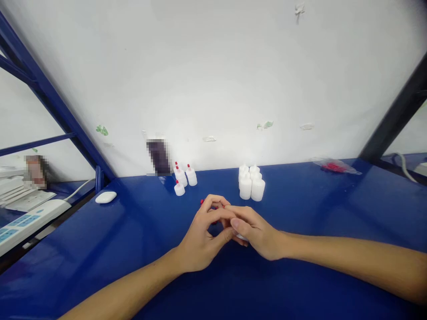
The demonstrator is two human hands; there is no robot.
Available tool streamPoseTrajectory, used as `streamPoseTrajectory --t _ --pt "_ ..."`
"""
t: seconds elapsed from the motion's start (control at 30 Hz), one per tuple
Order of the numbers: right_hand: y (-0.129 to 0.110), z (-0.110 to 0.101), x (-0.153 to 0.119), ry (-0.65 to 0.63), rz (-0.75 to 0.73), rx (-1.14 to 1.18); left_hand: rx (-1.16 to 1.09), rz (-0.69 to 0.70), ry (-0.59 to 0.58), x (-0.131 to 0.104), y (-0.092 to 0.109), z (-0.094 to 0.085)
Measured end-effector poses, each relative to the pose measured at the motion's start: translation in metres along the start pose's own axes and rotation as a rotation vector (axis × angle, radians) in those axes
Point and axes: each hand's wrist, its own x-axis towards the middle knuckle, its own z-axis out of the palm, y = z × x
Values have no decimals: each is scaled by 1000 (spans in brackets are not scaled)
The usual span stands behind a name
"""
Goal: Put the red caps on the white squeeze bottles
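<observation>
My right hand is closed around a small white bottle; only a sliver of it shows below the thumb. My left hand meets it from the other side, with thumb and index finger pinched together at the bottle's hidden end. What those fingertips hold is covered. Just behind the left fingers, red caps lie on the blue table, partly hidden. Further back on the left stand several white bottles with red tips. To the right, several white bottles without red tips stand in a tight group.
A clear bag of red pieces lies at the back right. On the left are a white rounded object and a white power strip. A white wall and blue frame posts bound the table.
</observation>
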Motion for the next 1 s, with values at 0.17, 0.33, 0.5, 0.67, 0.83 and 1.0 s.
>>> streamPoseTrajectory --t 0.17,0.33,0.5,0.67,0.83,1.0 --pt "6 2 -2 51 -12 -1 46 61 -2 0 1 -2" --pt "7 2 -1 71 33 -88 98 247 385 13 -30 -43" --pt "-1 4 -2 102 82 -239 553 102 612 24 -77 -113" --pt "-6 2 -3 126 18 -246 667 -27 462 24 -97 -133" --pt "0 1 -1 171 82 -192 682 -116 340 22 -99 -128" --pt "4 0 0 168 61 -101 764 -32 272 23 -67 -121"
